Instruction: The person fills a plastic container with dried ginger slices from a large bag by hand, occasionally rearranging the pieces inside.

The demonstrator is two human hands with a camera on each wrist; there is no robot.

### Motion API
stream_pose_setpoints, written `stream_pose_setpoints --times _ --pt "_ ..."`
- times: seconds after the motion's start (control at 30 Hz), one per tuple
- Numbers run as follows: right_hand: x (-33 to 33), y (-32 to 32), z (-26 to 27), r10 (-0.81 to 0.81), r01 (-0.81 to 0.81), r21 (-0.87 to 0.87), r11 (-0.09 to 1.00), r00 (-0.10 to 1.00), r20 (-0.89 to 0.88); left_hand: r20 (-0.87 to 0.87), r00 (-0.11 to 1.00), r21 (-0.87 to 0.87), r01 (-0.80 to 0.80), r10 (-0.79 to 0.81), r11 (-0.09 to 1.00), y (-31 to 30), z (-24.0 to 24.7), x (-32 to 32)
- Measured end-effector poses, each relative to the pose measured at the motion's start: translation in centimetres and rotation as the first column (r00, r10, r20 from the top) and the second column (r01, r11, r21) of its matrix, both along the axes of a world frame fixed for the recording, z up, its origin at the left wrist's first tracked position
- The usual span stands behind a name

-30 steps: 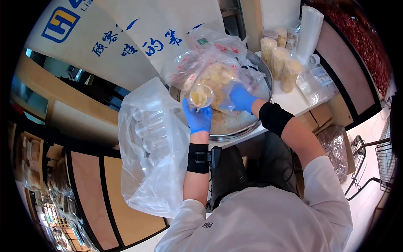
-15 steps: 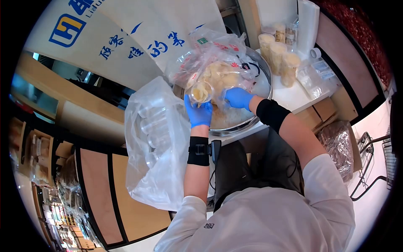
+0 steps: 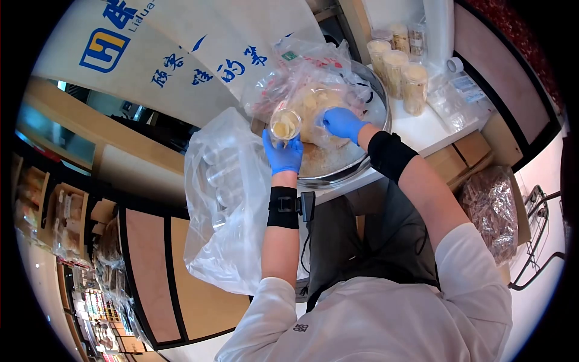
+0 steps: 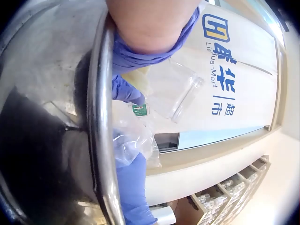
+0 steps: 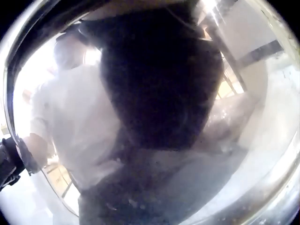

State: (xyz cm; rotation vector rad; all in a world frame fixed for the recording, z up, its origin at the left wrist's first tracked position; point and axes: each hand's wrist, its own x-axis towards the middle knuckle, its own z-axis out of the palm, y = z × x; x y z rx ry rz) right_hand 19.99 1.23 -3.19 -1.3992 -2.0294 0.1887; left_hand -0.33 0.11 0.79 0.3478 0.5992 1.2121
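Observation:
In a blue glove, my left hand (image 3: 283,155) grips a clear round plastic jar (image 3: 285,124), its mouth facing up, with pale yellowish slices inside. The same jar (image 4: 180,91) shows in the left wrist view beside the gloved fingers. My right hand (image 3: 342,125), also gloved, has its fingers curled at a clear plastic bag (image 3: 319,99) of pale slices; what the fingertips pinch is too small to tell. Bag and slices lie in a wide round metal pan (image 3: 360,167). The right wrist view shows mainly a shiny metal surface with reflections, not the hand.
Left of the pan sits a large translucent bag (image 3: 226,253) of empty clear jars. Several filled jars (image 3: 415,90) stand on the white counter (image 3: 431,137) at the right, near flat plastic packets (image 3: 449,108) and a tape roll (image 3: 454,64). A printed cloth (image 3: 181,48) hangs behind.
My right hand has drawn back from deeper in the bag and shifted slightly up and left in view. The left hand still holds the jar, a little higher. The whole view has turned slightly.

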Motion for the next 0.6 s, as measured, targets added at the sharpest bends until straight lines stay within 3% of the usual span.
stream_pose_setpoints --times 0.1,0.17,0.2,0.3,0.37,0.47,0.6 --pt "0.0 -0.6 0.9 -0.127 0.125 -0.03 0.992 0.99 -0.054 0.091 0.994 -0.035 0.058 -0.055 0.998 0.5 -1.3 -0.9" --pt "0.4 0.2 0.8 -0.253 0.276 0.061 0.959 0.935 -0.248 0.075 0.995 -0.022 0.07 -0.068 0.997 0.7 -0.9 -0.6" --pt "0.4 0.4 0.3 -0.252 0.275 0.064 0.959 0.936 -0.245 0.078 0.995 -0.02 0.069 -0.068 0.997 0.7 -1.0 -0.7" --pt "0.7 0.7 -1.4 -0.256 0.278 0.119 0.953 0.952 -0.169 0.053 0.995 -0.018 0.089 -0.088 0.996 0.7 -1.1 -0.6" --pt "1.2 1.5 -2.1 -0.22 0.226 -0.112 0.968 0.973 0.069 0.02 1.0 -0.042 0.008 -0.007 0.999 0.7 -1.0 0.0" --pt "0.7 -1.3 0.9 -0.204 0.226 -0.181 0.957 0.97 0.132 0.062 0.997 -0.04 0.049 -0.046 0.998 0.6 -0.8 0.0" --pt "0.7 -2.2 0.8 -0.206 0.258 -0.12 0.959 0.92 0.333 0.05 0.998 -0.068 0.052 -0.048 0.996 0.5 -0.6 0.0"
